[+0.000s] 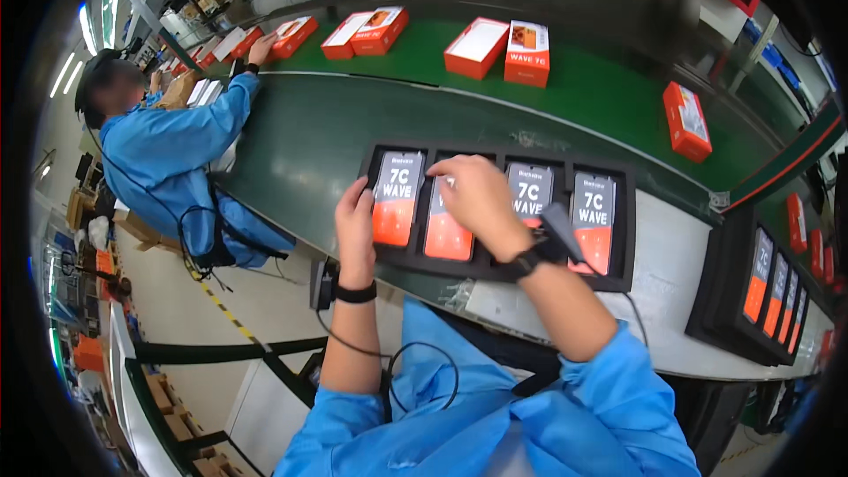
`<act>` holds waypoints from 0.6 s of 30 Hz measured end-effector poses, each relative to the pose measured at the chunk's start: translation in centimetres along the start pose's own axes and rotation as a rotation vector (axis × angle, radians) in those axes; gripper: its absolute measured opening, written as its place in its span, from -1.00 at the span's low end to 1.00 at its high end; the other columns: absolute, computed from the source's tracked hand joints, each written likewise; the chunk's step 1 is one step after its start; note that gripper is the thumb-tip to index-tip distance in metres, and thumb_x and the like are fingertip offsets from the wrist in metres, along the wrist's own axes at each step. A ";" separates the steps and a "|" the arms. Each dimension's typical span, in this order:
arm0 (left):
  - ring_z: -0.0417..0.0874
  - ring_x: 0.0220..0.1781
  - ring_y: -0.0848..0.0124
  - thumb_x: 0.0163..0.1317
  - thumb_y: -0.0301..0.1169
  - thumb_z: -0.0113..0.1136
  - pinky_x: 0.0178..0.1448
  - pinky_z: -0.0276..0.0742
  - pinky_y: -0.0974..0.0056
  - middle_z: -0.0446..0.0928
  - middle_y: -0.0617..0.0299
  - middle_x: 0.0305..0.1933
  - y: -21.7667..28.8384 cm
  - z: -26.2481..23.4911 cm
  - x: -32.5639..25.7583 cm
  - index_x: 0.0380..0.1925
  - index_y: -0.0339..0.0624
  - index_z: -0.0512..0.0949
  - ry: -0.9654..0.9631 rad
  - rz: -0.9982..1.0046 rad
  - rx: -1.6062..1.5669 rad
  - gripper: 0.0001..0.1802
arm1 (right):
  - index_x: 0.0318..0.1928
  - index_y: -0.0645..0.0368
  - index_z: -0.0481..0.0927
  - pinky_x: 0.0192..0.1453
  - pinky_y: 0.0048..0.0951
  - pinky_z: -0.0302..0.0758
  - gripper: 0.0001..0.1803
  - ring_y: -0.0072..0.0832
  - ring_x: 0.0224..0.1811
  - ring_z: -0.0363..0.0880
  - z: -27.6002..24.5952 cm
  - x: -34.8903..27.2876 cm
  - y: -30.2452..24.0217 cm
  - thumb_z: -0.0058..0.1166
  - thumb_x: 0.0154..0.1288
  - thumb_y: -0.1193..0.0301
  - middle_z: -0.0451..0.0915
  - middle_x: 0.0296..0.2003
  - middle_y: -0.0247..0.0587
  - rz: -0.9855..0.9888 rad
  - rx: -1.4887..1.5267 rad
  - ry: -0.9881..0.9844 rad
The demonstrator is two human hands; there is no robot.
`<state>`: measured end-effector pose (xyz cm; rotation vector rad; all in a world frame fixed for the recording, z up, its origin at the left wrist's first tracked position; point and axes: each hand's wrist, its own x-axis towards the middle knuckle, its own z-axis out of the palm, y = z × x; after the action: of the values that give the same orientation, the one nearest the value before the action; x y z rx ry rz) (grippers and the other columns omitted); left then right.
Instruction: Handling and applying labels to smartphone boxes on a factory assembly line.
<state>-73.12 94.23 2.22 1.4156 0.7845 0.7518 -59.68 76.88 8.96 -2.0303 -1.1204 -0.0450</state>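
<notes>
A smartphone [449, 233] sits in the foam tray [624, 230], mid-frame. The right hand [478, 205] curls over it, the left hand [356, 228] bends by the tray's edge; I can't tell if either grip holds. A bump could spill it.

Place: a factory packing line
Belt: a long green belt [601, 93] lined with red boxes [527, 69]
Bench: dark green bench [305, 141] with a black tray [625, 238] of phones [397, 203]
Co-worker: a person [168, 146] in blue, one hand at a box
Floor: yellow-and-black striped tape [227, 306]
Ceiling: tube lights [62, 74]
</notes>
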 end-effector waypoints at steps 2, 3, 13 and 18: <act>0.57 0.04 0.29 0.34 -0.39 0.04 0.17 0.44 0.30 0.53 0.00 0.13 2.4 0.2 -0.5 0.26 -0.49 0.31 -0.036 -0.085 0.013 -0.46 | -0.26 0.09 0.72 0.05 -0.16 0.50 -0.81 -0.17 -0.12 0.59 3.7 1.6 0.8 0.08 0.13 0.43 0.68 -0.27 -0.15 -0.027 -0.074 0.046; 0.58 0.03 0.27 0.35 -0.37 0.05 0.17 0.45 0.27 0.53 -0.01 0.14 2.7 -0.2 -0.8 0.26 -0.48 0.32 -0.060 -0.183 0.041 -0.46 | -0.29 0.08 0.73 -0.02 -0.16 0.49 -0.81 -0.18 -0.17 0.59 5.0 2.0 1.1 0.08 0.11 0.44 0.67 -0.32 -0.15 -0.028 -0.095 0.085; 0.59 0.06 0.43 0.44 -0.36 -0.05 0.11 0.49 0.38 0.54 0.01 0.12 2.3 -0.2 -0.1 0.20 -0.52 0.35 -0.025 -0.124 -0.119 -0.54 | -0.28 0.07 0.71 -0.07 -0.21 0.52 -0.82 -0.18 -0.18 0.60 6.2 4.5 2.2 0.03 0.20 0.43 0.67 -0.31 -0.18 0.123 0.030 0.168; 0.65 -0.17 0.36 0.42 -0.42 -0.01 -0.03 0.52 0.36 0.66 0.08 -0.14 2.3 -0.8 -0.4 -0.03 -0.56 0.53 -0.141 -0.020 0.343 -0.66 | -0.30 0.06 0.71 -0.09 -0.18 0.49 -0.82 -0.17 -0.21 0.58 6.9 4.8 1.4 0.03 0.18 0.46 0.67 -0.34 -0.21 0.066 -0.034 0.149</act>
<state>-73.95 94.37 4.50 1.7443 0.8428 0.5102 -57.94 84.35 5.22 -2.0565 -0.9656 -0.1805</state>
